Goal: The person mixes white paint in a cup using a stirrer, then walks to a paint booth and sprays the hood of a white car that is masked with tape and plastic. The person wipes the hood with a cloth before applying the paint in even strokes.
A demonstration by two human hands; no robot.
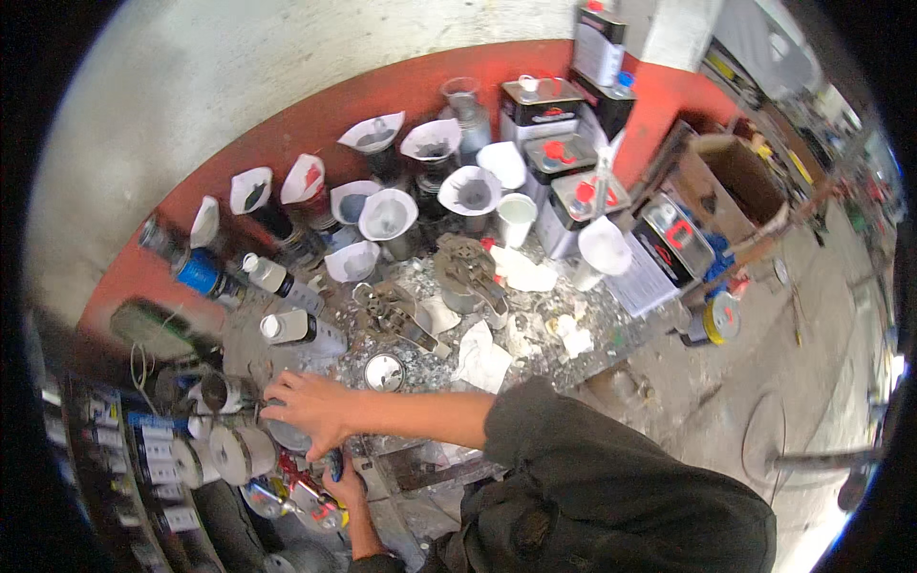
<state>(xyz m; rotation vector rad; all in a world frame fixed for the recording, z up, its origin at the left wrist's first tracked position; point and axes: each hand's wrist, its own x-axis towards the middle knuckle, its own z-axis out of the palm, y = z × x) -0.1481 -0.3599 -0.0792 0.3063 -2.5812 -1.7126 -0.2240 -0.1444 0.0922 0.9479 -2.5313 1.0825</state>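
Note:
My right hand [310, 409] reaches across to the left, its fingers spread and curved over a round grey cup-like thing [289, 436]. Just below it, my left hand [346, 485] is closed around a dark handle with some blue on it [335, 465]. The handle sits right beside the grey round thing; whether they are joined is hidden by my right hand. Close by on the bench stands an open tin [385, 372] with whitish contents. Behind my right hand are a white-capped bottle [304, 332] and another similar bottle [282, 282].
Several cups lined with white paper cones [389, 216] crowd the stained bench [611, 344] along the wall. Metal cans [659, 253] stand at the right, near a cardboard box [731, 181]. Paper rolls [241, 452] and spray guns [310, 501] are at the lower left.

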